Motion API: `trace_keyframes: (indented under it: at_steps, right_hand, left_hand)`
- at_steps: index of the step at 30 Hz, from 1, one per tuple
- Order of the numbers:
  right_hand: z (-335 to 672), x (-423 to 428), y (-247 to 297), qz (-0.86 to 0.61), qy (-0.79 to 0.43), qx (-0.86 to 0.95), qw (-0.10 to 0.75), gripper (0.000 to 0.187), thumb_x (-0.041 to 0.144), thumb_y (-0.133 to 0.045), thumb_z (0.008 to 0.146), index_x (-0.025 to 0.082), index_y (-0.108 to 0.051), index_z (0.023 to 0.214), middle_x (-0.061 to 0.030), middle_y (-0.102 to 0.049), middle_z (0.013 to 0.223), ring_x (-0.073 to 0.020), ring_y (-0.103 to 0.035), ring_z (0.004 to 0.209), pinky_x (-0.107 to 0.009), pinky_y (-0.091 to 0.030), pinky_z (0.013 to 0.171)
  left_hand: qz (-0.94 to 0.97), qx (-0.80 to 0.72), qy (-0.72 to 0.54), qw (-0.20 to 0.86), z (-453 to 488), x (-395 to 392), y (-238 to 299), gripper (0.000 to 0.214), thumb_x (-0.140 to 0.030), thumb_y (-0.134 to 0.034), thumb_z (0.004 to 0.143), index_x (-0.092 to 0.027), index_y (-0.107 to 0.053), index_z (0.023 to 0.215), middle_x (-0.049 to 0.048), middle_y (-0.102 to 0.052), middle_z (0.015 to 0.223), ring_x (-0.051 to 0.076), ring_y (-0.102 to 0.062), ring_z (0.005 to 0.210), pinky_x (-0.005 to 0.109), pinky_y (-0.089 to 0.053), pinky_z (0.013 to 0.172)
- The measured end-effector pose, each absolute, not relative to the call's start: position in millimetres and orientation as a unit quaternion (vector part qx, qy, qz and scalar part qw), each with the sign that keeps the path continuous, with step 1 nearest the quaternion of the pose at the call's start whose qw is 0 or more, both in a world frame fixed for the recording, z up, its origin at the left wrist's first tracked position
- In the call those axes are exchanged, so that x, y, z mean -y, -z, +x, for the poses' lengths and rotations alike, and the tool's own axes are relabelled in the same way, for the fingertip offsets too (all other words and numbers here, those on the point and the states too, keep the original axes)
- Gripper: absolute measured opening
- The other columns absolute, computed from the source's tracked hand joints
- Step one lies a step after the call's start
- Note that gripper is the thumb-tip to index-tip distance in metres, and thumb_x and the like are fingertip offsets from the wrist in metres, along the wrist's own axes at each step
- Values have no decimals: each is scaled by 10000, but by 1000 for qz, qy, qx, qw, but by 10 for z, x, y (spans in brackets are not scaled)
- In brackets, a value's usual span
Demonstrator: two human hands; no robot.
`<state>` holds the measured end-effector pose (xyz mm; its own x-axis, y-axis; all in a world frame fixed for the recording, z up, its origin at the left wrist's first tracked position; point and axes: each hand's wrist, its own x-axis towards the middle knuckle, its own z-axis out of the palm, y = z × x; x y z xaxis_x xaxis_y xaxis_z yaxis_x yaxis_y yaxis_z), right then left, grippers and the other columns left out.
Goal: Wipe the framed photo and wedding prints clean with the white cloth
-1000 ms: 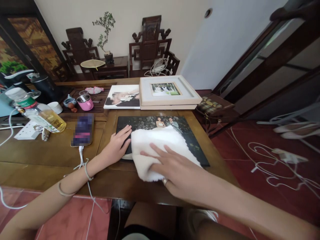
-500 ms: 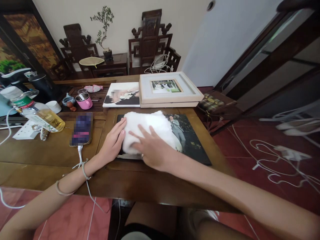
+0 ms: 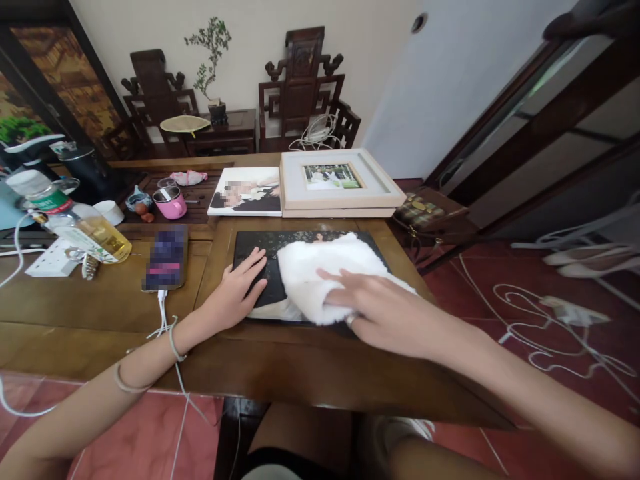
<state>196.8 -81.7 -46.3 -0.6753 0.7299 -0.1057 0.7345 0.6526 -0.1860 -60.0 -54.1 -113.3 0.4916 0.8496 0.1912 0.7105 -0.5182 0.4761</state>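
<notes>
A white fluffy cloth [image 3: 305,273] lies over the middle and right of a dark photo panel [image 3: 273,287] near the table's front edge. My right hand [image 3: 383,307] holds the cloth at its near side and presses it against the panel, fingers on top and partly tucked into a fold. Flat on the panel's left edge rests my left hand [image 3: 235,293], its fingers spread and holding nothing. Most of the picture on the panel is hidden by the cloth; a pale patch shows at its lower left.
Behind the panel stand a boxed picture frame [image 3: 345,200] and a white-edged photo book [image 3: 245,193]. To the left lie a charging phone [image 3: 166,257], a pink cup [image 3: 170,202], a tilted bottle [image 3: 95,233] and a power strip [image 3: 53,260]. Cables [image 3: 565,333] trail over the floor at right.
My right hand has slid the cloth rightward across the panel, uncovering its left part. My left hand has come off the cloth's edge and onto the panel.
</notes>
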Motion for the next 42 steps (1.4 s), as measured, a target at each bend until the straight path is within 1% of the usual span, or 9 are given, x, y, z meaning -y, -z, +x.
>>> trace_keyframes:
  at_steps: [6, 12, 17, 23, 29, 32, 35, 37, 42]
  right_hand:
    - [1748, 278, 587, 430, 114, -892, -76, 436, 44, -419, 685, 180, -667, 1017, -100, -705, 946, -274, -615, 927, -332, -441, 769]
    - [1248, -177, 618, 337, 186, -907, -170, 432, 67, -395, 726, 160, -654, 1059, -73, -698, 998, -213, -589, 869, -280, -393, 766]
    - [1250, -232, 618, 331, 203, -905, -173, 426, 60, -378, 721, 154, -652, 1033, -61, -697, 963, -199, -573, 827, -277, -378, 744]
    - [1870, -142, 670, 406, 184, -878, -173, 380, 72, -387, 686, 166, -652, 942, -53, -685, 887, -208, -561, 783, -283, -380, 714]
    - [2432, 74, 733, 481, 125, -857, -136, 355, 112, -382, 689, 197, -637, 920, -21, -642, 718, -239, -610, 742, -362, -441, 768]
    - [2504, 392, 749, 468, 135, -864, -127, 389, 87, -378, 656, 225, -640, 909, -37, -703, 918, -286, -624, 1014, -475, -406, 952]
    - [2498, 820, 721, 443, 164, -873, -118, 416, 74, -392, 611, 239, -652, 890, -46, -610, 1278, -299, -377, 1338, -538, -349, 1044]
    - [2495, 1082, 679, 421, 191, -881, -98, 441, 61, -399, 588, 252, -661, 886, -22, -512, 1396, -282, -284, 1386, -540, -337, 1070]
    - [2510, 1316, 614, 370, 222, -900, -66, 484, 26, -404, 562, 247, -660, 908, -13, -425, 1460, -253, -284, 1384, -492, -311, 1108]
  left_hand:
    - [856, -455, -191, 155, -609, 536, 1147, 431, -269, -368, 969, -205, -386, 1395, 117, -344, 1503, 247, -250, 1419, 537, -294, 1087]
    - [854, -459, -202, 137, -610, 514, 1162, 421, -296, -389, 962, -206, -431, 1372, 125, -416, 1458, 263, -358, 1368, 507, -323, 1081]
    - [856, -455, -206, 136, -605, 501, 1149, 421, -300, -399, 961, -200, -441, 1367, 120, -412, 1461, 256, -351, 1373, 492, -318, 1095]
    - [857, -444, -210, 154, -603, 503, 1146, 423, -280, -392, 962, -180, -428, 1371, 123, -377, 1484, 237, -293, 1403, 512, -303, 1104]
    - [858, -443, -213, 152, -607, 506, 1148, 419, -275, -388, 963, -178, -428, 1369, 126, -380, 1482, 239, -294, 1403, 527, -303, 1099]
    - [857, -443, -215, 150, -608, 502, 1156, 420, -276, -388, 965, -188, -423, 1374, 123, -381, 1482, 239, -296, 1402, 525, -303, 1099]
    - [857, -444, -216, 148, -609, 498, 1163, 431, -282, -387, 966, -196, -406, 1388, 119, -378, 1484, 236, -291, 1404, 513, -305, 1102]
    - [858, -443, -216, 147, -610, 497, 1164, 432, -287, -383, 968, -192, -404, 1389, 118, -376, 1486, 231, -288, 1405, 502, -307, 1104]
    - [856, -450, -208, 145, -611, 506, 1149, 426, -284, -365, 975, -180, -410, 1385, 118, -378, 1485, 227, -292, 1404, 506, -302, 1105]
